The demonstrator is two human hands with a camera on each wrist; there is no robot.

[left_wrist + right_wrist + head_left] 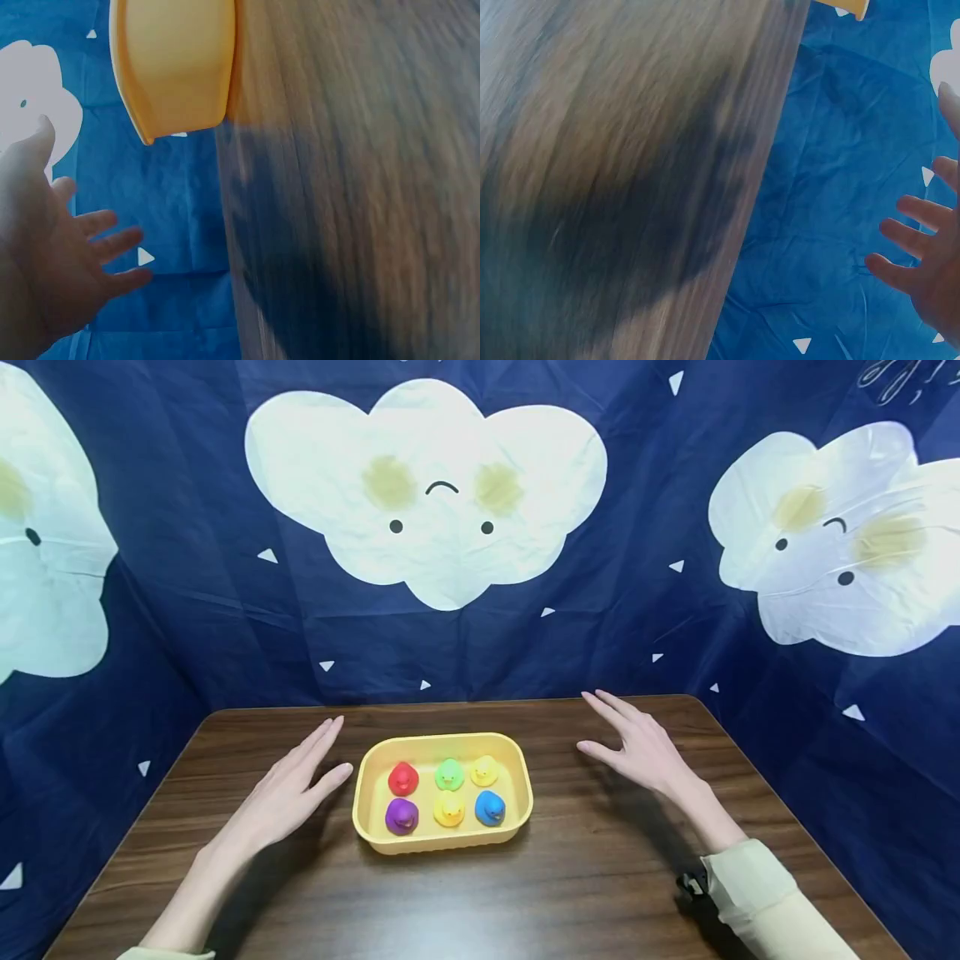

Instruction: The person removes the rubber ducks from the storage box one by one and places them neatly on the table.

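A yellow basket [442,842] stands on the table, also in the left wrist view as a yellow wall [176,67]. Inside are small ducks: red [403,778], green [449,774] and yellow [484,771] behind, purple [402,817], another yellow [449,808] and blue [491,807] in front. My left hand [273,797] is held just left of the basket, fingers straight, thumb apart, holding nothing. Farther off on the right, my right hand [647,750] hovers with spread fingers, also empty; its fingers [907,238] show at the right wrist view's edge.
The brown wooden table [465,910] carries the shadows of both arms. Blue cloth [465,652] with white clouds and small triangles hangs behind the table and at both sides. A dark object [692,885] is at the right wrist, by the sleeve [757,885].
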